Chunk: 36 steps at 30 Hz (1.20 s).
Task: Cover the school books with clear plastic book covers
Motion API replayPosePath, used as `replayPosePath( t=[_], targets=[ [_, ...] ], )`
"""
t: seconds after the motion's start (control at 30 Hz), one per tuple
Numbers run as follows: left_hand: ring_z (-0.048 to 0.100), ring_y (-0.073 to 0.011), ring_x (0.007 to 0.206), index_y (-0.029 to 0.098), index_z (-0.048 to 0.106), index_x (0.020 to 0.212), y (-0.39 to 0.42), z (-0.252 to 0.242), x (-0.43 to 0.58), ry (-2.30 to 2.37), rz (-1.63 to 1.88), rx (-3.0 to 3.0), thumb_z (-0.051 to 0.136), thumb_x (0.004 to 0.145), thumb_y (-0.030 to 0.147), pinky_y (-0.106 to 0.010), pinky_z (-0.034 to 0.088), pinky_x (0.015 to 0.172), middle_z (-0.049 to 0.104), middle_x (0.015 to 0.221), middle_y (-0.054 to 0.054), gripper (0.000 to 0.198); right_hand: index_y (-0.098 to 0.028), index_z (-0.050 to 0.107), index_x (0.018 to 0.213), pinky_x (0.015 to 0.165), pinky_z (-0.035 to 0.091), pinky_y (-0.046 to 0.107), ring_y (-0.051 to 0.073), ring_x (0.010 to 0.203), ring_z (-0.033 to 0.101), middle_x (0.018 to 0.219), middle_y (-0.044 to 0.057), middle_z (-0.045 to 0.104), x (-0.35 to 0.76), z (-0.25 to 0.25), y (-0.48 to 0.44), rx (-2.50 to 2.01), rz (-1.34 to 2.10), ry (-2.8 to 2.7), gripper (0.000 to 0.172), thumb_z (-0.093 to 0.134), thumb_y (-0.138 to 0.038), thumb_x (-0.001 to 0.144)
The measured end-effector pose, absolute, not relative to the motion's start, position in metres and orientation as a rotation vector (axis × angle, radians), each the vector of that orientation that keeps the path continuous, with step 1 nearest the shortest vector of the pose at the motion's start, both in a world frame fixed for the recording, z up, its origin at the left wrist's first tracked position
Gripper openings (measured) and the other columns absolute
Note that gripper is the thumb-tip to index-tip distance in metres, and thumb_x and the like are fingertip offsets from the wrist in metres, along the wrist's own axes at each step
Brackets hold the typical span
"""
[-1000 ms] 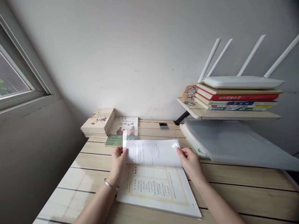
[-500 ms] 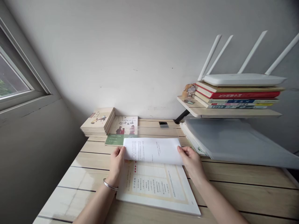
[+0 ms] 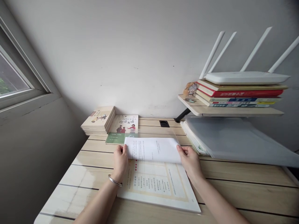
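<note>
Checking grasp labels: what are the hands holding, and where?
The left hand and right hand hold a printed white sheet by its side edges, near the bottom.

Soft daylight enters from the window [image 3: 10,73] — faint glare on the desk [image 3: 79,177], bowed edges.

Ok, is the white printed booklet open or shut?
Open: the white printed booklet shows its cream-bordered page, with a white text sheet held across its top by the left hand and right hand.
</note>
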State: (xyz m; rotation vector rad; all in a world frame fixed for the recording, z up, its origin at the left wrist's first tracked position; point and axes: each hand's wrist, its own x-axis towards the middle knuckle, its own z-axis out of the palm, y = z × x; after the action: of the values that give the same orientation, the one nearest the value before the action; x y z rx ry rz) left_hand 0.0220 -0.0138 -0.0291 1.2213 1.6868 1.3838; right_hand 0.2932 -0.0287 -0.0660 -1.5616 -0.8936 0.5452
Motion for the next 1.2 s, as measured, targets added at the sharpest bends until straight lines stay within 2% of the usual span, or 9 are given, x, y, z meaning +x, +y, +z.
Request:
replayPosePath(
  t=[0.2,0.3,0.43,0.67,0.8,0.97,1.2],
  targets=[
    [0.038,-0.0121,0.055,0.019,0.043,0.058,-0.013,-0.032,0.022,1.692,1.448,1.252,0.05,0.079,0.045,-0.025,0.029,0.052,0.042,0.054,0.004,0.033,-0.019,0.051,0.059,0.051,0.033,0.026,0.014,0.055,0.044,0.054,-0.002,0.05,0.299,-0.035,-0.037,-1.512,0.783,-1.018,0.041,0.059,-0.059,0.063],
    [0.038,-0.0125,0.056,0.019,0.045,0.06,-0.013,-0.031,0.023,1.666,1.465,1.237,0.05,0.079,0.046,-0.025,0.03,0.052,0.043,0.055,0.003,0.033,-0.02,0.047,0.056,0.052,0.03,0.025,0.013,0.054,0.038,0.053,-0.004,0.042,0.303,-0.027,-0.046,-1.514,0.769,-1.153,0.042,0.058,-0.058,0.067],
    [0.036,-0.0117,0.056,0.019,0.044,0.062,-0.016,-0.027,0.025,1.627,1.471,1.23,0.048,0.081,0.045,-0.024,0.03,0.052,0.04,0.056,0.004,0.032,-0.02,0.045,0.058,0.054,0.03,0.025,0.012,0.055,0.036,0.055,-0.005,0.04,0.302,-0.033,-0.049,-1.516,0.653,-1.203,0.042,0.054,-0.058,0.073],
    [0.037,-0.0118,0.057,0.019,0.044,0.065,-0.02,-0.025,0.024,1.654,1.431,1.228,0.044,0.083,0.042,-0.025,0.03,0.054,0.042,0.058,0.004,0.029,-0.02,0.049,0.061,0.055,0.034,0.026,0.014,0.055,0.044,0.055,-0.002,0.05,0.29,-0.05,-0.035,-1.567,0.438,-1.056,0.041,0.055,-0.06,0.071],
    [0.038,-0.0121,0.056,0.019,0.043,0.064,-0.018,-0.025,0.023,1.664,1.431,1.225,0.046,0.082,0.046,-0.025,0.03,0.053,0.041,0.057,0.004,0.032,-0.02,0.051,0.063,0.053,0.037,0.027,0.015,0.055,0.047,0.057,0.0,0.053,0.287,-0.057,-0.034,-1.532,0.49,-0.946,0.041,0.06,-0.059,0.067],
    [0.038,-0.0123,0.056,0.02,0.042,0.06,-0.016,-0.027,0.02,1.701,1.381,1.274,0.046,0.081,0.041,-0.025,0.03,0.052,0.041,0.055,0.004,0.03,-0.019,0.052,0.063,0.05,0.037,0.025,0.014,0.053,0.046,0.055,-0.001,0.053,0.289,-0.057,-0.038,-1.516,0.558,-0.938,0.042,0.057,-0.061,0.069],
    [0.037,-0.0125,0.05,0.021,0.039,0.057,-0.015,-0.028,0.022,1.841,1.335,1.317,0.047,0.081,0.037,-0.026,0.026,0.05,0.041,0.049,0.004,0.03,-0.019,0.053,0.059,0.048,0.037,0.027,0.016,0.05,0.048,0.053,0.003,0.056,0.288,-0.06,-0.034,-1.638,0.458,-0.982,0.05,0.056,-0.069,0.063]
  ],
)
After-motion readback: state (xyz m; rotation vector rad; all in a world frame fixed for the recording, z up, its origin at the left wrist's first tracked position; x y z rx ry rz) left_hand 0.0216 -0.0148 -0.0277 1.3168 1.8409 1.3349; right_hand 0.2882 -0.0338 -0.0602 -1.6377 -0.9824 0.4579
